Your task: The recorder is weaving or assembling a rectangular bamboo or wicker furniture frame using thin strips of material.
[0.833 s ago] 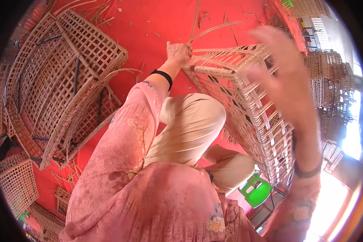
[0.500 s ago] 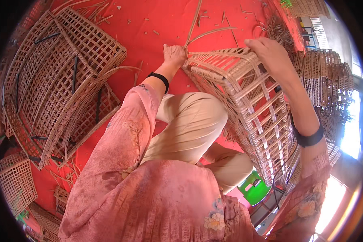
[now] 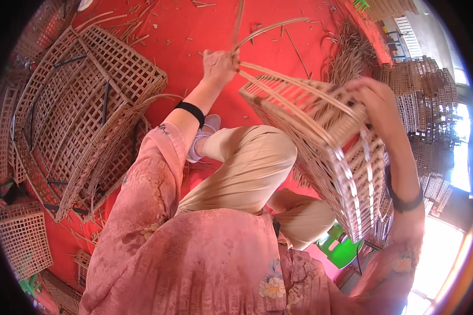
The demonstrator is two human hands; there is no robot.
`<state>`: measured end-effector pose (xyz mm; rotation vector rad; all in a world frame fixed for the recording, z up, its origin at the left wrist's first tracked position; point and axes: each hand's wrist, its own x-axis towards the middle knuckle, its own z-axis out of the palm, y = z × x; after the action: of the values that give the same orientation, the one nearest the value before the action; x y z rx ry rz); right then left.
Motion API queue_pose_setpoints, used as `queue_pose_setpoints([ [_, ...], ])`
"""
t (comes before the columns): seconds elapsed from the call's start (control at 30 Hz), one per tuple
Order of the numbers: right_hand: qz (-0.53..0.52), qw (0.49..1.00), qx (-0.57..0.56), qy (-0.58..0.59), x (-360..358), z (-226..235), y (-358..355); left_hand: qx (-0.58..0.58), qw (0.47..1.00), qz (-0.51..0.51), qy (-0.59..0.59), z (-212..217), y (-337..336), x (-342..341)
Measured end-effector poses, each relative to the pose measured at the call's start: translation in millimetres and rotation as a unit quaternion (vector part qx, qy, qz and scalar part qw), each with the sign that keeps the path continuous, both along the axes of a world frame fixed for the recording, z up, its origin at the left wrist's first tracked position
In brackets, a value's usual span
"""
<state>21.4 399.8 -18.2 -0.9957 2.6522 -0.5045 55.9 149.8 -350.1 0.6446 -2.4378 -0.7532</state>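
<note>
Left hand (image 3: 219,67) gripping strips (image 3: 278,77), woven basket (image 3: 307,144) (tilted)

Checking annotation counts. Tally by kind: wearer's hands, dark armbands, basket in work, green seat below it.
Hands: 2 (left hand, right hand)
Dark armbands: 2 (left band, right band)
Woven basket in work: 1
Green seat: 1
Total: 6
</note>
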Motion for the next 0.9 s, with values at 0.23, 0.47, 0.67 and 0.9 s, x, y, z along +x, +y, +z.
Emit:
queue_pose_setpoints([
  [0.23,-0.096,0.994,-0.03,-0.036,72,59,83,-0.011,0.997,-0.061,-0.053,-26,35,-13],
  [0.47,0.125,0.961,0.053,0.242,121,93,208,-0.056,0.987,-0.11,-0.103,-84,93,-89],
  [0.67,-0.169,0.985,-0.022,0.02,149,106,250,-0.018,0.977,-0.15,-0.151,-115,121,-116],
  [0.9,-0.192,0.979,-0.065,0.026,153,93,263,-0.042,0.966,-0.106,-0.233,-134,116,-125],
])
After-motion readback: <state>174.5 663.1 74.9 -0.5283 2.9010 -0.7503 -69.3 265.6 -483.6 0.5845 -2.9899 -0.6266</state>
